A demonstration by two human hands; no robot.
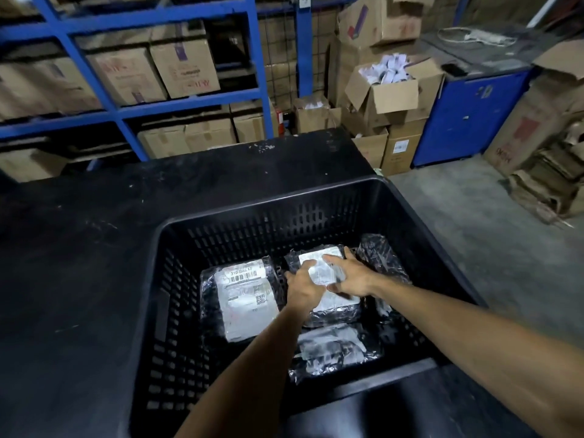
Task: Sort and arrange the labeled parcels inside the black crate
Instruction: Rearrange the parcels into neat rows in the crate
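Observation:
The black slatted crate stands in front of me, against a black table. Several black plastic parcels with white labels lie on its floor. The left parcel lies flat with its barcode label up. Both my hands rest on the middle parcel: my left hand grips its left edge and my right hand lies flat on its label, fingers spread. Another parcel lies in front of it, partly under my arms. A dark parcel leans against the right wall.
The black table runs left and behind the crate. Blue racking with cardboard boxes stands behind it. Open cartons, a blue cabinet and flattened cardboard sit to the right on grey concrete floor.

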